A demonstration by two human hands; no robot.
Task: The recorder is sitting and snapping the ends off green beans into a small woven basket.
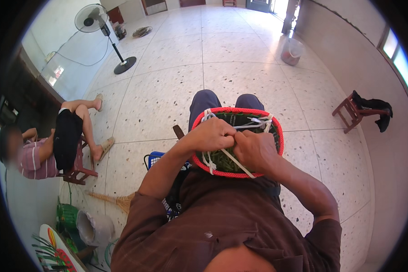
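On my lap rests an oval basket with a red woven rim [281, 142] and dark walls. Green, leafy-looking material [226, 161] lies inside it. White cord [251, 126] is knotted around the rim in several places, and a pale flat strap [238, 163] slants across the opening to the near edge. My left hand [214, 134] and my right hand [256, 148] meet over the basket, fingers curled tightly together on the white cord. The fingers hide the pinched part of the cord.
A seated person [42, 149] is at the left. Behind them stands a pedestal fan [119, 56]. A straw broom [117, 200], a blue plastic basket [155, 158] and a whitish container [97, 227] are nearer me. At right are a wooden stool [350, 112] and a clear bucket [291, 52].
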